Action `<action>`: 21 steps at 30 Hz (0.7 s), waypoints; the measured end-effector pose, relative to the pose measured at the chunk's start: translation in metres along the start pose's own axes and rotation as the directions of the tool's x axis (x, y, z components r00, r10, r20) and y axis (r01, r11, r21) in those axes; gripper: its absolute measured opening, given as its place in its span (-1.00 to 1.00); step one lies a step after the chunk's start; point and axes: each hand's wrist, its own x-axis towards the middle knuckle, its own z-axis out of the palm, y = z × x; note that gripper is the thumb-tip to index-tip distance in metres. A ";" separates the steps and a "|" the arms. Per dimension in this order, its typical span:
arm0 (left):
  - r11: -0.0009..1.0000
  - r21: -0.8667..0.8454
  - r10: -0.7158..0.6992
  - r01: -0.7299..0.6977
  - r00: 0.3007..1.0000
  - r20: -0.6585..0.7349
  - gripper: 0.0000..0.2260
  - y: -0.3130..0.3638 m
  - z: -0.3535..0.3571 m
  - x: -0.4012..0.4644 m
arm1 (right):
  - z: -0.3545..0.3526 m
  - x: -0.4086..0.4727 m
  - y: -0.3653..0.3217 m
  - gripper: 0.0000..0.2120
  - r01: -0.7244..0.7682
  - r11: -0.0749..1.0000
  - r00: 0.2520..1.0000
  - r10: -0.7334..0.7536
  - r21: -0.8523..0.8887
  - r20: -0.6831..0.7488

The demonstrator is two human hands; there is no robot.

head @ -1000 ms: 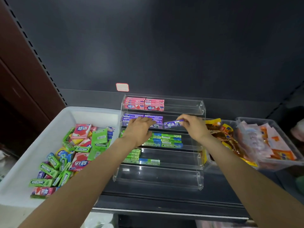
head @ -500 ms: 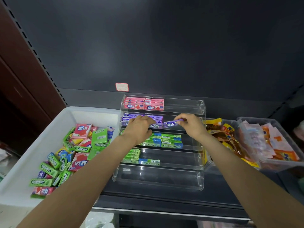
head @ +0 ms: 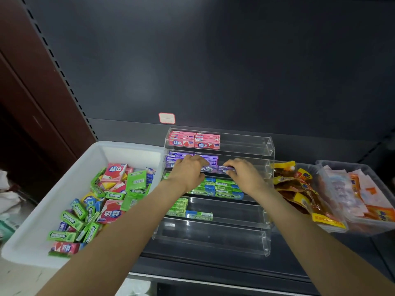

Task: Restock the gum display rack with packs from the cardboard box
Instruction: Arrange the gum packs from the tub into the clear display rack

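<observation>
A purple gum pack (head: pixel 224 168) is pinched at its right end by the fingers of the right hand (head: pixel 243 174) and is being set into the second tier of the clear display rack (head: pixel 269 146), just to the 3 o'clock side of the purple packs (head: pixel 181 157) already lined up there. The left hand (head: pixel 188 170) is laid over that purple row with its fingers bent down onto the packs; whether anything is gripped under it cannot be told. The pack is judged to be light, stiff and flat, with a glossy wrapper likely to slip, so it is best held by its short ends or long edges, not its faces. More loose packs lie in the white box (head: pixel 53 201) at 9 o'clock of the rack. Pink packs (head: pixel 194 140) fill the top tier at 12 o'clock.
</observation>
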 end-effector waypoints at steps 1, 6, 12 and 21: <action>1.000 0.002 0.000 0.000 1.000 -0.011 -0.60 0.000 0.001 0.000 | 0.002 0.000 -0.002 -0.71 0.006 1.000 1.000 -0.006 -0.014 -0.006; 1.000 0.004 0.006 -0.006 0.999 -0.046 -0.60 -0.001 0.004 -0.002 | 0.004 0.003 -0.011 -0.68 0.017 0.996 1.000 -0.017 -0.089 0.006; 0.994 -0.106 -0.009 -0.012 0.980 -0.201 -0.64 -0.010 -0.004 -0.021 | 0.001 -0.004 -0.027 -0.65 0.003 0.991 0.996 -0.014 -0.132 -0.083; 0.969 -0.234 -0.155 0.077 0.929 -0.336 -0.77 -0.100 -0.017 -0.110 | 0.048 -0.021 -0.144 -0.72 0.204 0.976 0.976 -0.198 0.072 -0.085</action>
